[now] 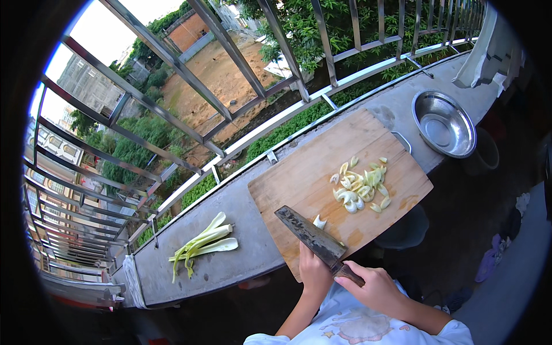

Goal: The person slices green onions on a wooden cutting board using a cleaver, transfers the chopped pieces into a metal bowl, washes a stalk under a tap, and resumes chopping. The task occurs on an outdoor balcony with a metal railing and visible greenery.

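My right hand is closed around the wooden handle of a cleaver, whose dark, worn blade lies over the near left part of a wooden cutting board. Partly hidden under the blade, my left hand is at the board's near edge; whether it grips anything cannot be seen. A pale cut piece of vegetable shows just beyond the blade. Slanting slices of a pale green stalk vegetable lie in a loose pile on the right half of the board. Uncut leafy stalks rest on the ledge to the left.
The board lies on a grey concrete ledge beside a metal railing. A stainless steel bowl stands near the ledge's right end, with a white cloth beyond it. A plastic basin sits below the board's right side.
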The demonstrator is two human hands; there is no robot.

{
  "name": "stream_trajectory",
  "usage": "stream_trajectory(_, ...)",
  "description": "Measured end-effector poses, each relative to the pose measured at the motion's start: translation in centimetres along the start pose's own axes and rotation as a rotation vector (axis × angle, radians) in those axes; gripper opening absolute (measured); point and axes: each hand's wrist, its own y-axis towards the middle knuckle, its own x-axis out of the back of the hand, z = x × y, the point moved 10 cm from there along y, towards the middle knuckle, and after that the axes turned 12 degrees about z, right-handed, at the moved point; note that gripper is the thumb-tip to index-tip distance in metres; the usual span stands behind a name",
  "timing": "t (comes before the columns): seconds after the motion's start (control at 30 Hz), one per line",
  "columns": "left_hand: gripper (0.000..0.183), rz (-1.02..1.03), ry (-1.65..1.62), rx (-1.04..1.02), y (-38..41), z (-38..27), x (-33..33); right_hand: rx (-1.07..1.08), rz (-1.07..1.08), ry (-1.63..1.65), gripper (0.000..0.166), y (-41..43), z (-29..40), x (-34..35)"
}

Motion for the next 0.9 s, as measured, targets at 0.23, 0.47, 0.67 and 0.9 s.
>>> stream_trajectory(0.23,0.034,0.023,-0.052,-0.012,-0.1,0.0,-0.2,-0.024,0.032,0.002,0.041,0.6,-0.6,-0.5)
stream_trajectory(0.47,0.032,-0.04,0.009,-0.047,0.0,-0.3,0.3,-0.049,0.016,-0.026,0.041,0.8,-0.6,-0.5)
stream_trajectory(0.67,0.038,-0.042,0.004,-0.05,0.2,0.0,0.4,-0.07,0.02,-0.027,0.041,1.0,-0.9,-0.5)
stream_trajectory(0.9,0.042,0.055,0.057,-0.014,-0.1,0.2,-0.3,-0.087,0.011,-0.023,0.043,0.9,-1.2,-0.5)
